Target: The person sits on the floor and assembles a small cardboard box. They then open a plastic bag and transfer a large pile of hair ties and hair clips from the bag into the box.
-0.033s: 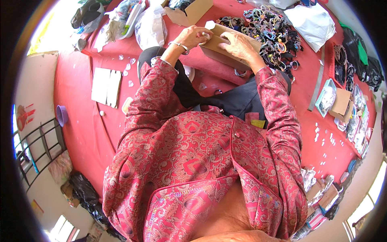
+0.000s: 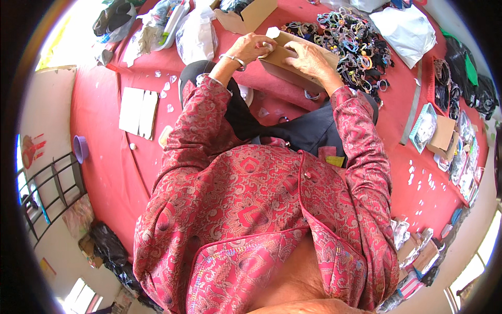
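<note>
A long open cardboard box (image 2: 293, 74) stands in front of my crossed legs, tilted in the view. At its left end is my left hand (image 2: 254, 47), a bracelet on the wrist. Its fingers are pinched around something small and pale, too small to name. My right hand (image 2: 311, 60) curls over the box's near wall, its fingertips reaching toward the opening; what lies inside is hidden. Just beyond the box, to the right, spreads a heap of many-coloured hair ties (image 2: 355, 49).
Another open carton (image 2: 248, 18) stands at the back, beside a white plastic bag (image 2: 196, 39). A white sack (image 2: 405, 34) lies far right. Flat card pieces (image 2: 138, 112) are on the red floor cover at left. Blue and red baskets, a small carton (image 2: 443, 133) and packets line the right.
</note>
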Available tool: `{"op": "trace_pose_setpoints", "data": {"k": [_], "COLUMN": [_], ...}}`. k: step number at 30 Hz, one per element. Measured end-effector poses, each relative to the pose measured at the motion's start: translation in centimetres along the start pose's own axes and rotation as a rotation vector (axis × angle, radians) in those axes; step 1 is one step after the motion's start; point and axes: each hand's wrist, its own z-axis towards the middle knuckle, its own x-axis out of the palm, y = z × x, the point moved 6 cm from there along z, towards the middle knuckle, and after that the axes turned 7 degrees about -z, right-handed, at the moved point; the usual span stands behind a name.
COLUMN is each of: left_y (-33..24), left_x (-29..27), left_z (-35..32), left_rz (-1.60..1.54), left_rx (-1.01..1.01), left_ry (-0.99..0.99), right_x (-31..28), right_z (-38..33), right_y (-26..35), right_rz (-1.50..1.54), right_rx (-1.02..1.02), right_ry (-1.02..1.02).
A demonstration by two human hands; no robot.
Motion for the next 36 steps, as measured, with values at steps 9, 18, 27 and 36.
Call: {"op": "trace_pose_setpoints", "data": {"k": [9,18,27,36], "left_y": [0.0,1.1,0.5,0.9], "left_x": [0.1,0.1,0.3,0.2], "left_z": [0.0,0.4,0.6,0.4], "left_rz": [-0.201,-0.291,-0.230,-0.238], "left_rx": [-0.175,-0.315,-0.260,-0.219], "left_ry": [0.050,0.052,0.048,0.042], "right_x": [1.6,-2.3,-6.1,-2.2], "right_z": [1.3,1.8,1.0,1.2], "right_y": [-2.4,-2.3,-7.3,-0.5], "right_rz": [0.321,0.379,0.982,0.102], "right_rx": [0.015,0.001,0.330,-0.017], "right_ry": [0.061,-0.205,-0.305,-0.171]}}
